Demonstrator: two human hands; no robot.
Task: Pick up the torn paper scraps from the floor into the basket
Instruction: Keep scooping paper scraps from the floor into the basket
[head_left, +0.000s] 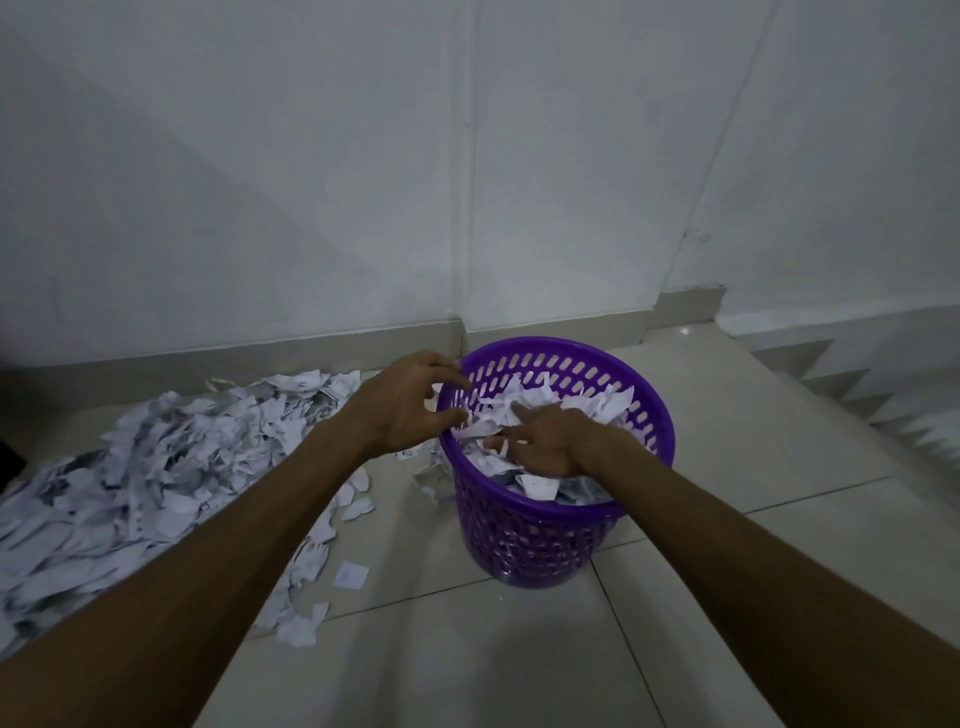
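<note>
A purple perforated basket (540, 535) stands on the tiled floor, filled almost to its rim with white torn paper scraps (597, 402). My right hand (548, 441) lies palm down on the scraps inside the basket, fingers spread and pressing on them. My left hand (410, 402) hovers at the basket's left rim, fingers loosely bent, holding nothing that I can see. A large heap of torn scraps (145, 467) covers the floor to the left, under my left forearm.
A few loose scraps (350, 574) lie on the tiles in front of the heap, and some rest against the basket's left side (428, 478). A white wall with a grey skirting (311, 345) runs close behind. Steps (852, 384) drop away at the right.
</note>
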